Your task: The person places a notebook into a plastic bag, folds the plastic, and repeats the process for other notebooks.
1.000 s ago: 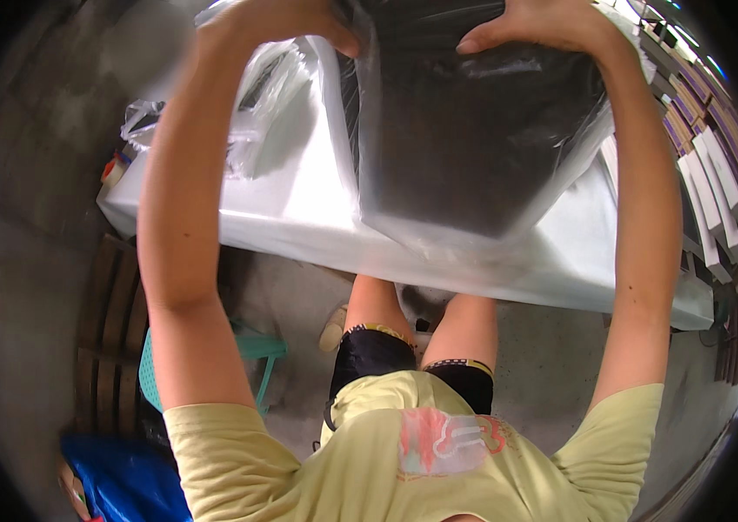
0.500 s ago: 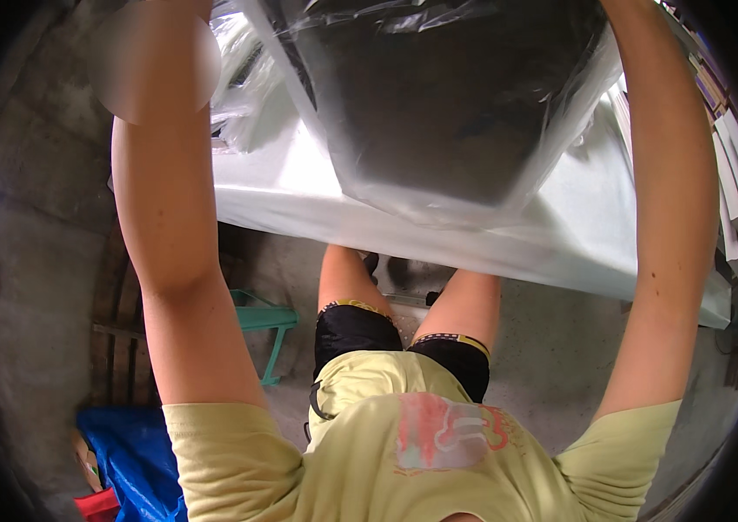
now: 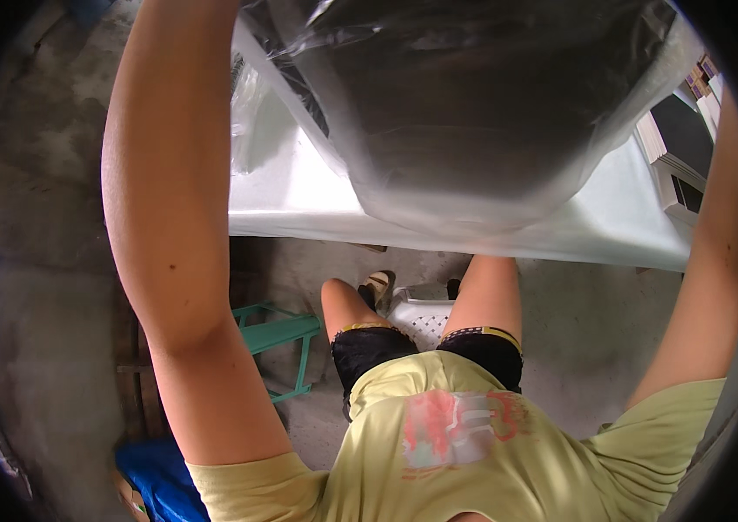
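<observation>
Both my forearms reach up past the picture's edge, the left at the top and the right at the upper right, so neither hand shows. Between my arms a large dark panel or box-like thing wrapped in clear plastic film [image 3: 473, 122] is tilted up towards me. Its exact kind I cannot make out. It rises over a table with a white cover [image 3: 299, 209], and its loose film hangs at the lower edge. Crumpled clear plastic [image 3: 254, 113] lies on the table beside my left forearm.
Stacked books or boxes with dark tops [image 3: 680, 130] stand at the table's right end. A green stool [image 3: 277, 333] is on the concrete floor at my left, with a blue plastic sheet [image 3: 160, 478] nearer. A white perforated basket [image 3: 425, 322] sits between my legs under the table.
My right arm has swung outward to the right and my left arm has shifted. The wrapped dark thing has moved right and spread wider in view. The white basket has come into sight.
</observation>
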Available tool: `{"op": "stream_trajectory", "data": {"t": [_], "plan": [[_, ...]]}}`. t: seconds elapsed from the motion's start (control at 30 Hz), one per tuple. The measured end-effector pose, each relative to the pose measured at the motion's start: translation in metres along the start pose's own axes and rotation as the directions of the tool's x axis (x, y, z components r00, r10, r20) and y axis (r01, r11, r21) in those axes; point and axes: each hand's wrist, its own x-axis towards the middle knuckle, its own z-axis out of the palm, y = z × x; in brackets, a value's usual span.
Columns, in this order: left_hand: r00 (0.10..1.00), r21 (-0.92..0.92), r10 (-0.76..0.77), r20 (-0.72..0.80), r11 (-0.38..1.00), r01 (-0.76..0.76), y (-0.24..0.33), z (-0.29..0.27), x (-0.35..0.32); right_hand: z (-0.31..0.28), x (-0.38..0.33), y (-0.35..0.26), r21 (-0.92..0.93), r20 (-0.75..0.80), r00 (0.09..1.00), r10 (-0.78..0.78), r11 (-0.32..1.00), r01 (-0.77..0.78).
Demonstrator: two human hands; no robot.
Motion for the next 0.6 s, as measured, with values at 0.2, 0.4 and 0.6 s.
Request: {"op": "stream_trajectory", "data": {"t": [0.2,0.4,0.6], "plan": [[0.988,0.004,0.031,0.151,0.999,-0.032,0.023,-0.009,0.006,-0.003,0.009,-0.003,-0.018,0.025,0.998,0.053,0.998,-0.052],[0.963,-0.182,0.168,0.21,0.975,-0.13,0.013,-0.012,0.02,-0.022,0.029,-0.012,-0.031,0.061,0.992,0.113,0.993,-0.111],[0.986,0.081,-0.038,0.161,0.996,0.025,0.01,-0.001,0.038,-0.025,0.046,0.016,0.084,0.196,0.958,0.208,0.97,-0.228]]}}
